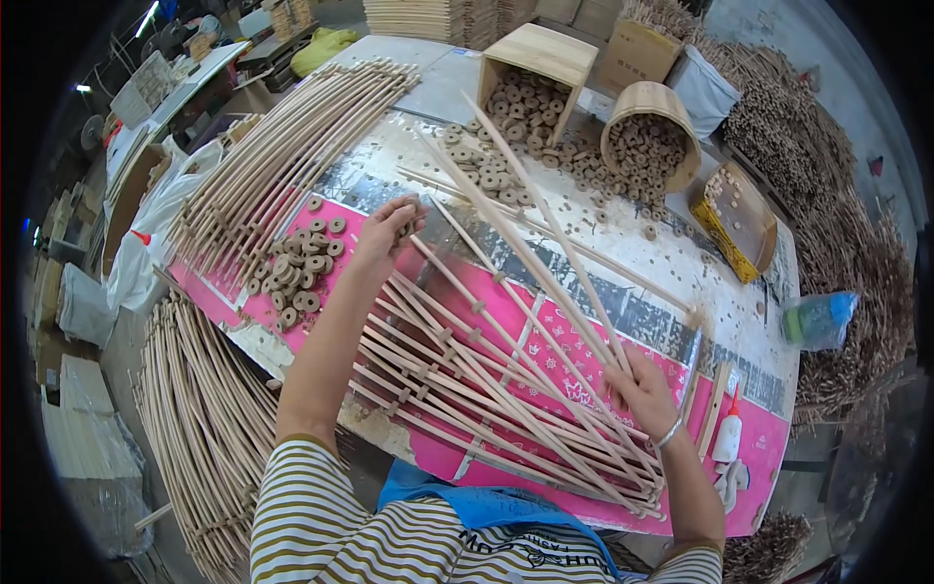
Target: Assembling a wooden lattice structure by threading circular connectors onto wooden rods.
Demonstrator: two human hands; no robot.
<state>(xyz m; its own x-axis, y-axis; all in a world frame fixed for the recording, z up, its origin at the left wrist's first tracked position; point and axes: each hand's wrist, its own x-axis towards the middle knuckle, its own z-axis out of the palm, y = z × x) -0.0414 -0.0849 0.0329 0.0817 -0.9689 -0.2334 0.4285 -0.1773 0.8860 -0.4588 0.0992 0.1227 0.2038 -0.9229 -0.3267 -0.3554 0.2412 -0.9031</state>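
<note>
My right hand (pixel 642 394) is closed round a few long wooden rods (pixel 545 277), which slant up and away to the left over the table. My left hand (pixel 391 226) is raised over the pink sheet, its fingers curled round what look like small wooden discs, mostly hidden by the fingers. Beside my left forearm lies a heap of round wooden discs with centre holes (pixel 292 271). Between my arms, many rods with small wooden pieces fitted on them (pixel 438 375) lie crosswise on the pink sheet (pixel 569 341).
At the back, a square wooden bucket (pixel 540 49) and a round one (pixel 657 97) lie tipped, spilling discs. Rods (pixel 282 161) are stacked far left. On the right are a yellow box (pixel 725 234), a glue bottle (pixel 728 438) and a bagged blue-green item (pixel 819 319).
</note>
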